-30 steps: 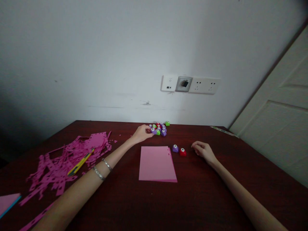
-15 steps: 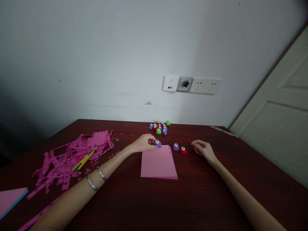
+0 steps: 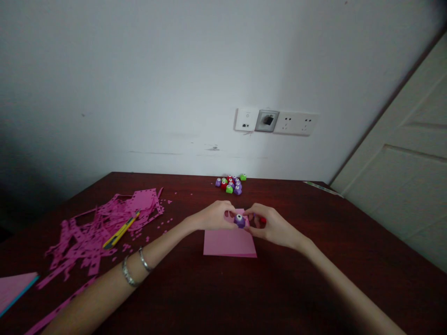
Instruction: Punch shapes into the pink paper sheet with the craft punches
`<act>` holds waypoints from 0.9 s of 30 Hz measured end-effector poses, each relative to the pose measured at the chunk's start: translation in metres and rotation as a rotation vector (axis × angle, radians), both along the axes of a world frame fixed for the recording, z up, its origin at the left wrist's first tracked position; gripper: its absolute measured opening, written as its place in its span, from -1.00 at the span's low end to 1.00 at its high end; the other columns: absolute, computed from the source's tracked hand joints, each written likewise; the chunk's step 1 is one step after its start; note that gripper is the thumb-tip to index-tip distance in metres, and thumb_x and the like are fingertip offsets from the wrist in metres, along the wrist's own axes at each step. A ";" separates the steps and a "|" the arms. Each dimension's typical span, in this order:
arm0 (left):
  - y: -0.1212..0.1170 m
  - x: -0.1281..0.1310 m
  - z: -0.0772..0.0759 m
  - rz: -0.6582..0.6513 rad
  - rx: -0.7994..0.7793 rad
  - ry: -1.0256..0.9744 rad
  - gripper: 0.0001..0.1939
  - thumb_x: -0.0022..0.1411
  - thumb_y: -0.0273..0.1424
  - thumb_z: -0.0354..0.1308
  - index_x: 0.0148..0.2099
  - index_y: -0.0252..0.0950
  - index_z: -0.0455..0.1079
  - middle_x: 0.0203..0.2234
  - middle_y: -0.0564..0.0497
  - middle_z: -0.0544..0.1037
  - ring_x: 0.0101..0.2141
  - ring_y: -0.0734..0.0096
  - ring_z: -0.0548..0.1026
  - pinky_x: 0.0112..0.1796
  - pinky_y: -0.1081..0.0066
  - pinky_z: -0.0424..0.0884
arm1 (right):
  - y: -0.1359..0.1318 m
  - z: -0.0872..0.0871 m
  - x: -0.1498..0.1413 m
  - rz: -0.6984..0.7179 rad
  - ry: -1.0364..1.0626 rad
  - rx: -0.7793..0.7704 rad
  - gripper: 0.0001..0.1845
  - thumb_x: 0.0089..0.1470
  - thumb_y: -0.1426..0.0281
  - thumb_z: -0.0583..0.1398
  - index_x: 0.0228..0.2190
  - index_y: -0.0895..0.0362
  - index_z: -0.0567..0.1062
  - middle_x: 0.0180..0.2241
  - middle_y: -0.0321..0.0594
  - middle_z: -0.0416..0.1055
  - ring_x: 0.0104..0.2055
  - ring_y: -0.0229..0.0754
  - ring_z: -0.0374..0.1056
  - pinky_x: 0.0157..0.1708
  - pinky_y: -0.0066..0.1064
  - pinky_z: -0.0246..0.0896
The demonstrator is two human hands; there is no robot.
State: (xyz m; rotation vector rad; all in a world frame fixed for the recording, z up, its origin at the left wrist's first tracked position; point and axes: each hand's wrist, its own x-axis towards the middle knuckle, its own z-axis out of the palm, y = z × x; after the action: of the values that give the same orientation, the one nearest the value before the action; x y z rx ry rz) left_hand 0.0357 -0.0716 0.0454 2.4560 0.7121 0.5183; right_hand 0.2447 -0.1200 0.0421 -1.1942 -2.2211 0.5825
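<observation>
A small purple paper punch point(image 3: 239, 221) with a white round top is between my two hands, over the right part of a pink paper sheet point(image 3: 226, 244). My left hand point(image 3: 217, 215) pinches it from the left with thumb and forefinger. From the right, my right hand point(image 3: 274, 225) has its fingertips on the same punch, thumb low and forefinger high. Behind the right fingers a red punch point(image 3: 263, 219) shows only in part. Another sheet lies under the top one, its edge showing at the right and bottom.
Several purple, red and green punches point(image 3: 230, 184) are grouped near the wall. To the left lie a tangle of punched pink paper strips point(image 3: 94, 237), a yellow utility knife point(image 3: 122, 230) and small scraps. Coloured paper point(image 3: 16, 291) sits at the lower left, a thin strip point(image 3: 323, 188) at the back right.
My right hand has moved left from the bare table to the purple punch. My left hand has carried that punch slightly right and nearer, and both hands now hold it.
</observation>
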 end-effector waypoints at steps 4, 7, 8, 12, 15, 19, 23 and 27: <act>-0.004 0.002 0.004 -0.025 0.004 0.002 -0.81 0.01 -0.32 0.17 -0.30 -0.31 0.43 -0.44 0.05 0.37 -0.42 0.49 0.33 -0.37 0.47 0.22 | -0.001 -0.003 -0.001 0.007 0.014 0.042 -0.86 -0.08 0.43 0.20 -0.36 0.13 0.44 -0.35 -0.23 0.33 -0.47 -0.32 0.22 -0.46 -0.46 0.17; -0.005 0.003 0.003 -0.025 0.005 0.002 -0.81 0.02 -0.33 0.17 -0.29 -0.30 0.44 -0.44 0.06 0.36 -0.42 0.49 0.33 -0.37 0.47 0.22 | -0.003 -0.001 -0.002 0.012 0.001 -0.005 -0.87 -0.08 0.43 0.20 -0.37 0.14 0.43 -0.44 -0.28 0.32 -0.49 -0.32 0.21 -0.50 -0.48 0.16; -0.006 0.004 0.002 -0.027 0.008 0.001 -0.82 0.02 -0.34 0.17 -0.29 -0.29 0.44 -0.44 0.06 0.37 -0.42 0.49 0.33 -0.36 0.47 0.23 | -0.003 0.000 -0.002 0.011 -0.003 -0.020 -0.87 -0.08 0.43 0.21 -0.37 0.14 0.43 -0.46 -0.29 0.32 -0.50 -0.32 0.21 -0.51 -0.48 0.15; -0.006 0.005 0.001 -0.038 -0.001 -0.015 -0.79 0.03 -0.32 0.17 -0.25 -0.28 0.44 -0.41 0.04 0.40 -0.39 0.47 0.36 -0.34 0.46 0.24 | -0.004 -0.002 -0.002 -0.014 0.025 -0.134 -0.87 -0.09 0.41 0.22 -0.40 0.15 0.41 -0.51 -0.32 0.33 -0.55 -0.35 0.22 -0.56 -0.50 0.15; 0.005 0.001 -0.001 0.006 -0.069 -0.040 -0.73 0.05 -0.25 0.15 -0.23 -0.31 0.41 -0.40 0.01 0.44 -0.37 0.45 0.38 -0.34 0.46 0.27 | 0.002 -0.011 0.001 -0.030 0.094 -0.205 -0.86 -0.09 0.38 0.22 -0.40 0.16 0.43 -0.48 -0.29 0.38 -0.51 -0.31 0.29 -0.51 -0.47 0.22; 0.033 -0.020 -0.010 0.242 -0.037 0.005 -0.73 0.06 -0.22 0.10 -0.34 -0.35 0.37 -0.50 0.01 0.44 -0.47 0.45 0.37 -0.45 0.47 0.24 | 0.014 -0.032 0.006 -0.096 0.257 -0.246 -0.79 -0.13 0.34 0.25 -0.39 0.18 0.46 -0.43 -0.23 0.43 -0.38 -0.22 0.36 -0.34 -0.37 0.29; 0.054 -0.043 -0.023 0.295 0.001 0.201 -0.72 0.00 -0.18 0.15 -0.39 -0.32 0.39 -0.47 0.00 0.46 -0.45 0.40 0.39 -0.45 0.47 0.22 | 0.025 -0.052 0.010 -0.142 0.437 -0.306 -0.76 -0.14 0.32 0.26 -0.38 0.18 0.44 -0.35 -0.19 0.47 -0.28 -0.17 0.40 -0.19 -0.31 0.29; 0.057 -0.049 -0.030 0.347 0.038 0.354 -0.65 -0.12 -0.14 0.23 -0.34 -0.29 0.40 -0.41 -0.02 0.45 -0.39 0.33 0.38 -0.40 0.45 0.21 | 0.033 -0.061 0.014 -0.183 0.477 -0.245 -0.76 -0.13 0.32 0.26 -0.38 0.18 0.43 -0.29 -0.16 0.47 -0.21 -0.16 0.40 -0.09 -0.28 0.25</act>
State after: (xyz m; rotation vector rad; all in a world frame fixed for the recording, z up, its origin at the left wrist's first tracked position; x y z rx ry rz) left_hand -0.0137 -0.0147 0.0155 2.4978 1.2966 0.2195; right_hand 0.2592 -0.0875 -0.0184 -1.2093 -1.6576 0.9698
